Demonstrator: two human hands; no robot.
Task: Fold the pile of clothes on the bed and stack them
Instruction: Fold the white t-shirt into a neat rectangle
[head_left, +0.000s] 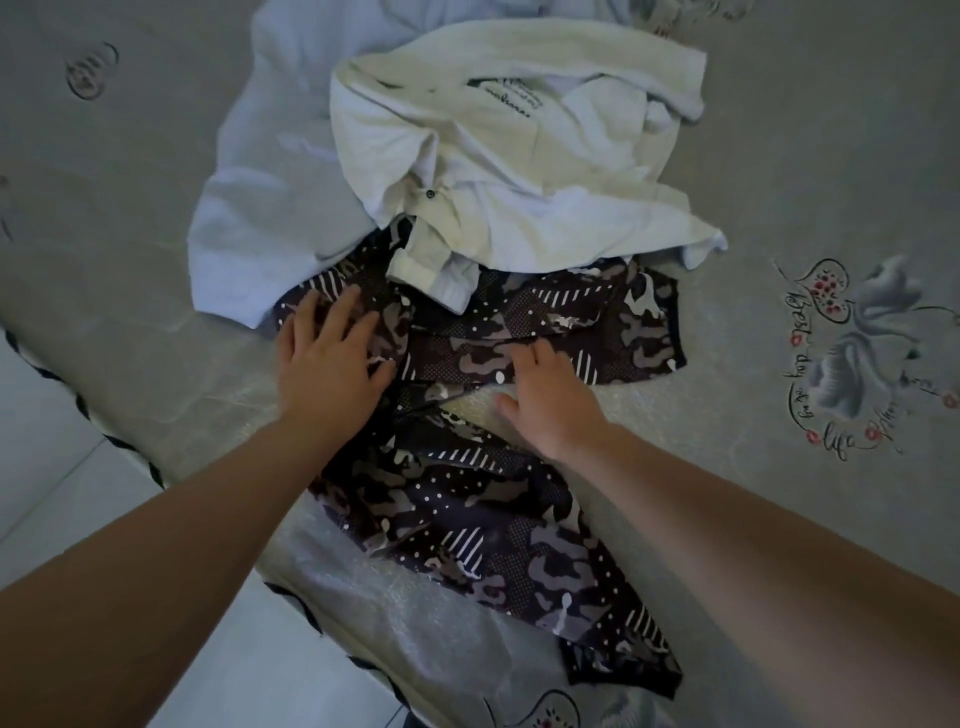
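A dark camouflage-patterned garment (498, 519) with white dots and stripes lies spread on the bed, running from the middle down toward the near edge. My left hand (332, 358) lies flat on its upper left part, fingers spread. My right hand (550, 400) rests on the garment's middle fold, fingers loosely bent, with the thumb over the bare mattress. Behind it a crumpled cream-white shirt (509, 156) with a dark button sits on top of the camouflage fabric's far edge. A pale blue-white garment (260, 208) lies beneath and left of the shirt.
The grey bed cover (805, 156) carries printed flower and lettering motifs at the right (857, 353). The bed's edge runs diagonally at the lower left, with a pale tiled floor (62, 467) beyond it.
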